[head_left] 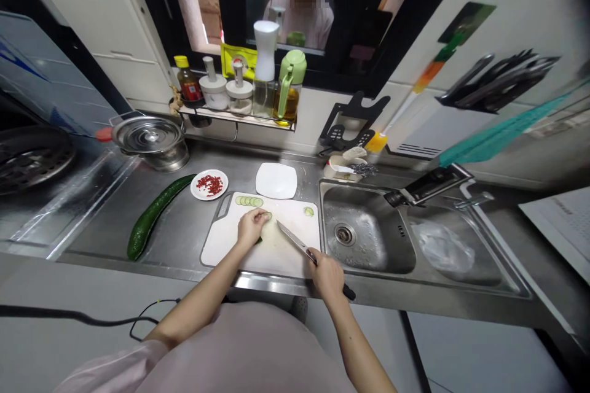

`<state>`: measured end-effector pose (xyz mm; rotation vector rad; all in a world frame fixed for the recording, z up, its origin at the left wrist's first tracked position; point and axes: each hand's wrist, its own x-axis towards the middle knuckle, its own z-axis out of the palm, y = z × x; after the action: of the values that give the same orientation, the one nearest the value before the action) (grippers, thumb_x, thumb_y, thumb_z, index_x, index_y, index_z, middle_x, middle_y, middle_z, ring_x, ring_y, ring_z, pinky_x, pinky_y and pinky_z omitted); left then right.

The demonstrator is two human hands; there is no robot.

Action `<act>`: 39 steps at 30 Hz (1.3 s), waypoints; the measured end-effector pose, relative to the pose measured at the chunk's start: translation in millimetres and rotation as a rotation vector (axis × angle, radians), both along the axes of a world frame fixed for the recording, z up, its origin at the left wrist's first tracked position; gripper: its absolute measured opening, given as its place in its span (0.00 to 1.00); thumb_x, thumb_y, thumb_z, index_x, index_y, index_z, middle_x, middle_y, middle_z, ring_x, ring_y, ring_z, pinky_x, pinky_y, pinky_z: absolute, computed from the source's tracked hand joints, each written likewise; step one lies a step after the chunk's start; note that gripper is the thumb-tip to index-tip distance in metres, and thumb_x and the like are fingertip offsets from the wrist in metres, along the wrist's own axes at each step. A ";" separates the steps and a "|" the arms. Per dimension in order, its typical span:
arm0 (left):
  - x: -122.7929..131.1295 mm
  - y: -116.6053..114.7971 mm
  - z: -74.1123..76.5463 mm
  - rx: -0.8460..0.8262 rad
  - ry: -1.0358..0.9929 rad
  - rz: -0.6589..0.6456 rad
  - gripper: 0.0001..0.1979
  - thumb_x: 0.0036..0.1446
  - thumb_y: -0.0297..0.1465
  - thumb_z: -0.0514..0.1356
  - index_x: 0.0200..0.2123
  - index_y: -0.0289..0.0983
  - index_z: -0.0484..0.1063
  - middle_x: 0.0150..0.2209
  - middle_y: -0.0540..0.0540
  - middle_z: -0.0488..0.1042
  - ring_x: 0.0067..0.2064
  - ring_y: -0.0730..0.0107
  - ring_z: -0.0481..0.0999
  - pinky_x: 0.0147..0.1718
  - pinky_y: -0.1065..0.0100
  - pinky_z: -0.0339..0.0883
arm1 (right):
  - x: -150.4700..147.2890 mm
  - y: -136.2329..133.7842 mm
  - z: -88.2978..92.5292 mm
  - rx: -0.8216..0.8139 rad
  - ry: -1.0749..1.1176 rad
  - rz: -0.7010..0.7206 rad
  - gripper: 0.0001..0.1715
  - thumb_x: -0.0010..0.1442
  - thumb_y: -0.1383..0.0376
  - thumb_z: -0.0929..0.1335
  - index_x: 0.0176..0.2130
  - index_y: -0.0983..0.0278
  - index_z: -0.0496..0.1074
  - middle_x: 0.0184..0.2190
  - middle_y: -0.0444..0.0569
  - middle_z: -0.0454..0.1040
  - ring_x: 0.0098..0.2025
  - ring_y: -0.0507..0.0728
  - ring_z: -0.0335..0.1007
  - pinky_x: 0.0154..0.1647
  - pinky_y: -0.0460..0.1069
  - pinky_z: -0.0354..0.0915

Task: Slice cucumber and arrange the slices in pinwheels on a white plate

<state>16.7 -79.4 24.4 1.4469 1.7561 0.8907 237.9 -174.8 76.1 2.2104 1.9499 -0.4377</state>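
Observation:
My left hand (251,225) is over the middle of the white cutting board (286,258), its fingertips pinching a thin cucumber slice (268,216). A dark green piece of cucumber (259,240) shows partly below that hand. The black handle of a kitchen knife (293,239) is in my right hand (328,275), at the board's right side; the blade points up and left, apart from the slice. Near the board's top edge lies a row of overlapping cucumber slices (249,201). A cucumber end piece (308,212) rests at the upper right corner.
Behind the board stand a white square plate (276,180) and a small plate of chopped red pieces (209,185). A whole cucumber (159,215) lies to the left, near a lidded steel pot (152,138). At right is the sink (369,252). Condiments fill a shelf (239,115).

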 end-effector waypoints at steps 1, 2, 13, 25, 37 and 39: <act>-3.0 6.2 -3.9 -0.012 0.013 0.030 0.12 0.54 0.38 0.60 0.39 0.40 0.76 0.30 0.49 0.77 0.34 0.67 0.74 0.36 0.68 0.66 | 0.7 -0.2 -1.2 0.002 0.008 -0.007 0.19 0.64 0.61 0.62 0.53 0.54 0.71 0.43 0.48 0.78 0.44 0.55 0.73 0.42 0.47 0.59; -5.8 12.1 -7.2 -0.021 0.027 0.057 0.12 0.54 0.38 0.61 0.40 0.40 0.76 0.30 0.50 0.77 0.34 0.67 0.75 0.36 0.68 0.66 | 1.3 -0.3 -2.2 0.005 0.015 -0.012 0.19 0.64 0.61 0.62 0.53 0.54 0.71 0.43 0.48 0.78 0.44 0.55 0.73 0.42 0.47 0.59; -13.4 60.7 -28.7 -0.050 0.192 0.067 0.09 0.55 0.30 0.59 0.40 0.39 0.75 0.33 0.47 0.78 0.39 0.65 0.76 0.41 0.66 0.64 | 1.0 5.0 -5.9 -0.016 0.033 -0.037 0.20 0.65 0.60 0.61 0.54 0.54 0.71 0.44 0.48 0.79 0.46 0.55 0.74 0.42 0.46 0.61; -12.3 70.2 -32.6 -0.044 0.453 0.020 0.11 0.55 0.32 0.59 0.41 0.42 0.77 0.40 0.44 0.77 0.46 0.57 0.71 0.46 0.59 0.60 | 5.6 5.8 -9.9 -0.011 0.047 -0.059 0.19 0.65 0.60 0.61 0.53 0.54 0.72 0.45 0.48 0.78 0.46 0.55 0.74 0.42 0.46 0.60; -16.9 64.2 -31.8 -0.007 0.324 0.178 0.13 0.56 0.36 0.57 0.42 0.43 0.77 0.42 0.43 0.75 0.48 0.58 0.70 0.48 0.60 0.62 | 3.2 10.8 -9.7 -0.018 0.054 -0.064 0.20 0.66 0.59 0.60 0.54 0.54 0.72 0.44 0.49 0.79 0.45 0.56 0.74 0.42 0.46 0.60; -22.6 61.2 -34.2 0.018 0.198 0.303 0.15 0.58 0.36 0.55 0.45 0.41 0.75 0.40 0.44 0.75 0.43 0.63 0.72 0.45 0.64 0.64 | 2.2 10.8 -10.1 -0.020 0.069 -0.072 0.21 0.66 0.58 0.59 0.54 0.54 0.72 0.44 0.50 0.79 0.46 0.56 0.74 0.41 0.46 0.60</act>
<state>-5.9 -18.2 -9.7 1.3383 2.1612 0.9427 240.2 -164.0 66.0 2.2885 1.8948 -0.5477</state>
